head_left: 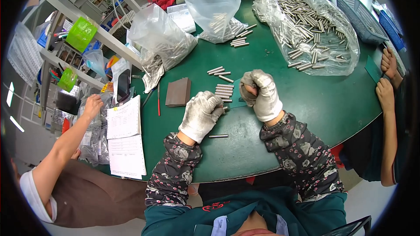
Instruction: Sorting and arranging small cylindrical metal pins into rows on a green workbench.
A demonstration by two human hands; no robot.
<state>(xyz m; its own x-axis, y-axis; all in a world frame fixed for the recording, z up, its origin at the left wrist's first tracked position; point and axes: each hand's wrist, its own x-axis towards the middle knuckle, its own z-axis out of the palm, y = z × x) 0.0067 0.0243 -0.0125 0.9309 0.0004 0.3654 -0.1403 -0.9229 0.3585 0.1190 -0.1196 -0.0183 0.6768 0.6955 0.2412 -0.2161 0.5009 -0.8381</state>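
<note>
My left hand [200, 116], in a white work glove, is closed around a short metal pin [225, 108] whose end shows past the fingers. My right hand [261, 95], gloved as well, is curled shut; what its fingers hold is hidden. Beside and partly under it lies a flat green sheet [237, 98]. Between the hands is a row of steel pins [224, 89], with a few more pins [215, 71] just beyond. A single pin [218, 136] rests on the green table [245, 148] near my left wrist.
A brown block [178, 92] and a red thin tool [159, 100] lie left. Farther off are plastic bags of pins [164, 39] and a large open bag of pins [306, 26]. Papers [125, 140] line the left edge. Co-workers' arms [65, 142] reach in from both sides.
</note>
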